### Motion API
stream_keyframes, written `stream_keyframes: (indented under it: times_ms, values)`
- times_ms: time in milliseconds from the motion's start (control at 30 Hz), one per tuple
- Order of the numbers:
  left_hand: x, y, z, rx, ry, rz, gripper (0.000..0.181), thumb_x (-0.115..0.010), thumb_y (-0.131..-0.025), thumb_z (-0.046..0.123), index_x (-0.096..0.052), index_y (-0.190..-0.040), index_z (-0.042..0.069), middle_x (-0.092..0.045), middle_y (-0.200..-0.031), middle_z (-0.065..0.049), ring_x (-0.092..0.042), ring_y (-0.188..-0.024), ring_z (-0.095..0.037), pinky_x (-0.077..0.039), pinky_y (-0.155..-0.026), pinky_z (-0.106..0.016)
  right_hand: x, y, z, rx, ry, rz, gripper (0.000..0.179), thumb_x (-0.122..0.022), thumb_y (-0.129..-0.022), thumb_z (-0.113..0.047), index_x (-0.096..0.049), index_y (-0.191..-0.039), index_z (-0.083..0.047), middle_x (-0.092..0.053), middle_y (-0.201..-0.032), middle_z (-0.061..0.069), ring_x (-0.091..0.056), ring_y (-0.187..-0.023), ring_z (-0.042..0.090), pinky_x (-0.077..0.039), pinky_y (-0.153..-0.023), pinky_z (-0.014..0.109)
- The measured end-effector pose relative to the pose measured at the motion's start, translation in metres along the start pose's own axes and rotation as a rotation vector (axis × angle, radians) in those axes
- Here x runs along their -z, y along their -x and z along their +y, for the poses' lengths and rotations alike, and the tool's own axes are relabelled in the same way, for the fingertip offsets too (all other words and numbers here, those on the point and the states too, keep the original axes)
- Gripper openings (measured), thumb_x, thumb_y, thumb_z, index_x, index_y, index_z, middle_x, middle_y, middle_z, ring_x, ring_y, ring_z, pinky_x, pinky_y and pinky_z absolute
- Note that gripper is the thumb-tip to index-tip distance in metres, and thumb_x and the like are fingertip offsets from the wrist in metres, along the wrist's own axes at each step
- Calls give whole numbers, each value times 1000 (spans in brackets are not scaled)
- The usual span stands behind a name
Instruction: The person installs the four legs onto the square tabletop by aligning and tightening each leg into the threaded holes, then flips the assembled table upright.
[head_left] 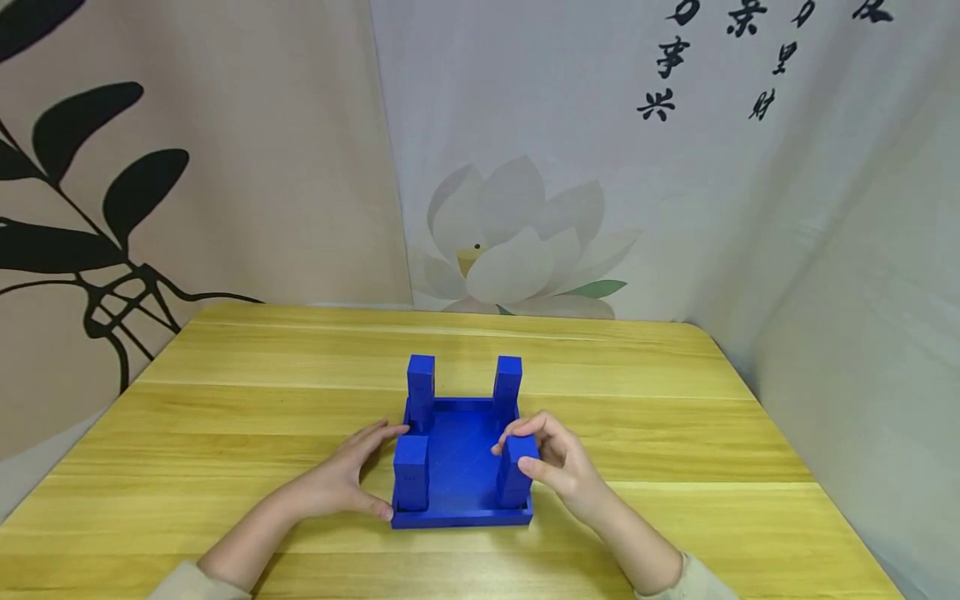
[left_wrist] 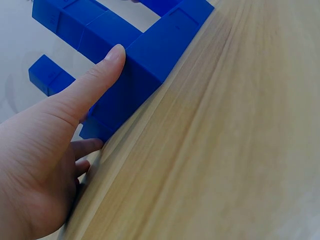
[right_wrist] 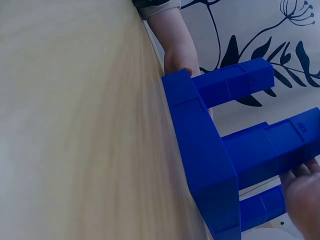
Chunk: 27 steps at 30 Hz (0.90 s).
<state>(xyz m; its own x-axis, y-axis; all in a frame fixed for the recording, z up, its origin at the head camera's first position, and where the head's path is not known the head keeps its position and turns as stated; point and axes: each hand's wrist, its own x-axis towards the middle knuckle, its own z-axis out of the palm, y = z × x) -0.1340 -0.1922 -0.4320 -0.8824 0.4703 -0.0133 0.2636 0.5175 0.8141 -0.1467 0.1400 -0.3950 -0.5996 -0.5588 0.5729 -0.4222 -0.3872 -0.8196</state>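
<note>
A blue tray (head_left: 462,467) with low walls sits on the table, and tall square blue posts stand upright at its corners. Along the tray's left side spreads my left hand (head_left: 348,475): its thumb touches the front left corner, its fingertips the wall farther back. In the left wrist view that thumb (left_wrist: 102,70) lies straight against the tray. My right hand (head_left: 558,467) pinches the upper part of the front right post (head_left: 515,479) between thumb and fingers. The front left post (head_left: 412,475) stands beside my left hand, untouched.
Two more blue posts, the back left (head_left: 422,387) and the back right (head_left: 507,387), rise from the far corners. The wooden table (head_left: 660,400) ends at a printed curtain (head_left: 300,167) behind, with another curtain (head_left: 862,333) along the right.
</note>
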Motion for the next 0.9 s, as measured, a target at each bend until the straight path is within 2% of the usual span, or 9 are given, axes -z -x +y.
stream_keyframes:
  times_ms: [233, 533, 667, 800, 900]
  values:
    - [0, -1, -2, -3, 6, -2, 103, -87, -64, 42, -32, -149, 25, -12, -154, -26, -7, -138, -49, -15, -97, -76, -4, -2, 0, 14, -24, 44, 17, -53, -92, 9, -41, -103, 15, -56, -109, 17, -60, -103, 26, -49, -90, 32]
    - [0, -1, -4, 12, 17, -3, 105, -87, -63, 44, -31, -149, 26, -11, -155, -24, -7, -139, -46, -15, -98, -75, -5, 0, 2, 34, 20, 110, 22, -59, -89, 8, -42, -101, 15, -58, -109, 12, -62, -102, 23, -50, -86, 29]
    - [1, -1, -4, 9, 10, -2, 105, -87, -63, 45, -31, -149, 25, -12, -154, -24, -8, -139, -47, -16, -97, -75, -4, 1, 1, 22, 60, 118, 26, -61, -89, 5, -44, -105, 14, -59, -110, 15, -61, -102, 23, -49, -86, 29]
    - [1, -1, -3, -2, 0, -2, 104, -86, -64, 45, -31, -150, 24, -12, -154, -26, -8, -138, -48, -16, -97, -76, -2, 3, 0, -24, 71, 106, 32, -62, -91, -3, -46, -114, 13, -59, -112, 19, -60, -105, 24, -46, -89, 29]
    - [1, 0, -2, -10, -3, 0, 104, -86, -64, 45, -31, -149, 24, -12, -154, -26, -8, -138, -49, -16, -96, -76, 0, 4, 0, -29, 80, 75, 33, -56, -94, -6, -47, -120, 13, -58, -115, 21, -59, -108, 25, -44, -93, 32]
